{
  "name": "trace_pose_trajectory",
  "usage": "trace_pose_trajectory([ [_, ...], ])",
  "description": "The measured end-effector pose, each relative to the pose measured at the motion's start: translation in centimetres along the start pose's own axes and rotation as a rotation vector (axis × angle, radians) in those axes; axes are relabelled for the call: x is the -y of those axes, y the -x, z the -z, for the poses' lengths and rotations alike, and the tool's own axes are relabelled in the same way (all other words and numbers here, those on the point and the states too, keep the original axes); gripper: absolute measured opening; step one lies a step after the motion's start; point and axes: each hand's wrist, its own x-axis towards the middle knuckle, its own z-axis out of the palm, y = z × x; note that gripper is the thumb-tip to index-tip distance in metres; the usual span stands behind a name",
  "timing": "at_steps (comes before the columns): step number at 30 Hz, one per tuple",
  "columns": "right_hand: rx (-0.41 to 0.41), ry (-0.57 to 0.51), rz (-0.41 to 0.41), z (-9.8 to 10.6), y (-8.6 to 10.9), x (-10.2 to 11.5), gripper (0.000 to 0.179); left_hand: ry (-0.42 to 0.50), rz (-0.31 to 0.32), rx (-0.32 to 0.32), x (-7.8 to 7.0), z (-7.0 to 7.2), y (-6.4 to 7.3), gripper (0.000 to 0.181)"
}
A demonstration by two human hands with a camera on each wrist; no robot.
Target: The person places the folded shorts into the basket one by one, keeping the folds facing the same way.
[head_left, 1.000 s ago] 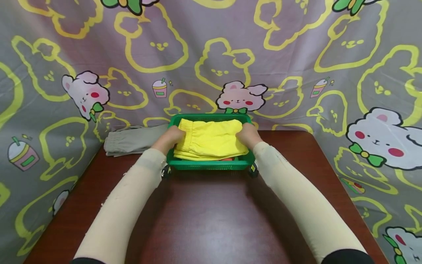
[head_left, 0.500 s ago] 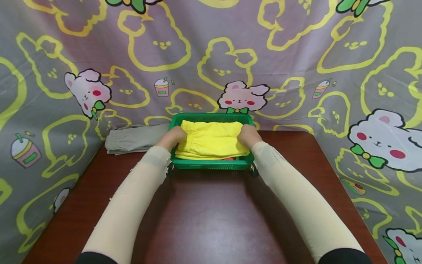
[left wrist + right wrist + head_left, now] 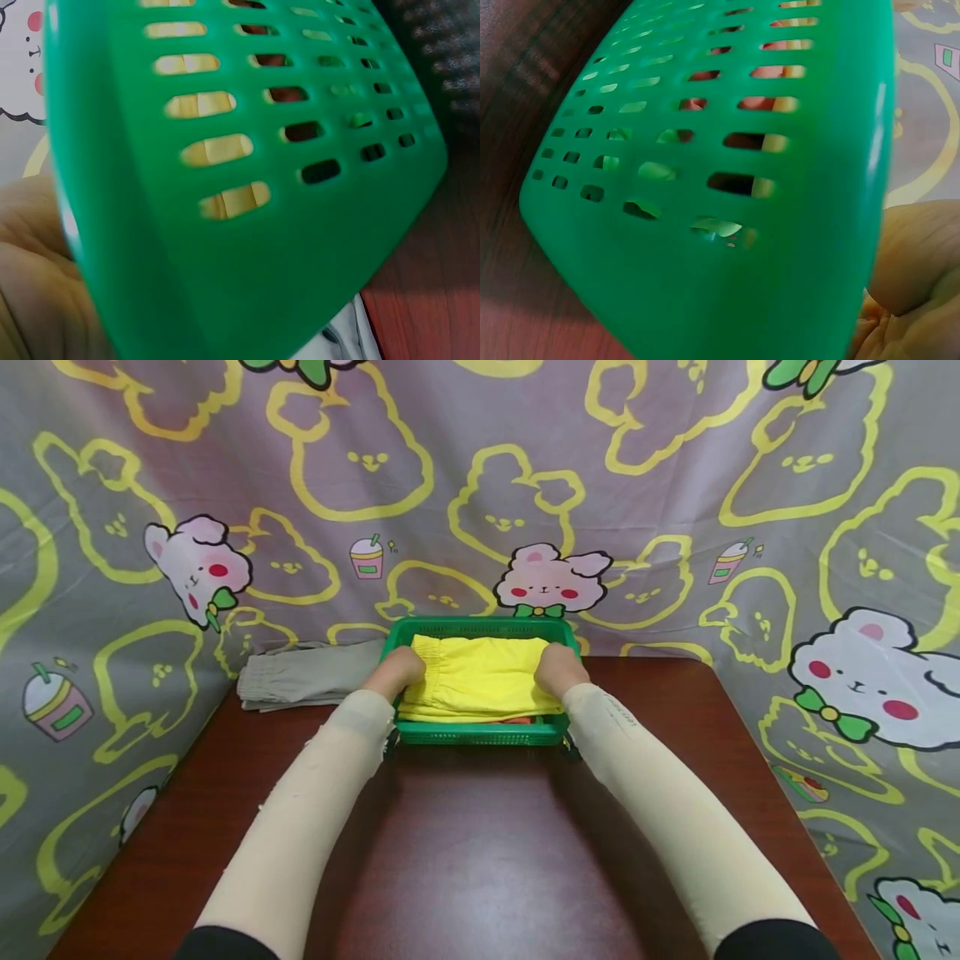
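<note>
Folded yellow shorts [image 3: 480,677] with an elastic waistband at the left lie in the green plastic basket [image 3: 480,735], over something red. My left hand [image 3: 402,672] grips the waistband end of the shorts. At the opposite end, my right hand [image 3: 559,670] holds the folded edge, fingers curled and tips hidden. From the left wrist, the basket wall [image 3: 225,277] fills most of the view, with part of my hand [image 3: 37,270] beyond its rim. Likewise in the right wrist view, part of my hand [image 3: 915,285] shows past the slotted wall [image 3: 705,300].
Folded grey trousers [image 3: 307,675] with an elastic waist lie left of the basket on the dark reddish wooden table [image 3: 480,860]. A cartoon-printed curtain [image 3: 637,510] hangs close behind and along both sides of the table.
Both hands have stayed at the ends of the yellow shorts, which sit slightly lower and flatter in the basket. My right hand has shifted a little to the left.
</note>
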Motion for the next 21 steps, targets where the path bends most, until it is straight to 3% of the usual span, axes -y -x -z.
trace_pose_trajectory([
  [5, -0.010, 0.003, 0.000, -0.40, -0.04, 0.19, 0.019, 0.023, 0.052, 0.013, -0.11, 0.01, -0.51, 0.030],
  [11, -0.022, 0.003, 0.016, -0.64, 0.39, 0.41, 0.054, -0.012, 0.041, -0.001, -0.23, 0.04, -0.23, 0.032],
  [21, -0.068, 0.029, 0.033, -0.72, 0.86, 0.80, 0.049, -0.011, 0.056, -0.046, -0.42, 0.26, 0.21, 0.017],
])
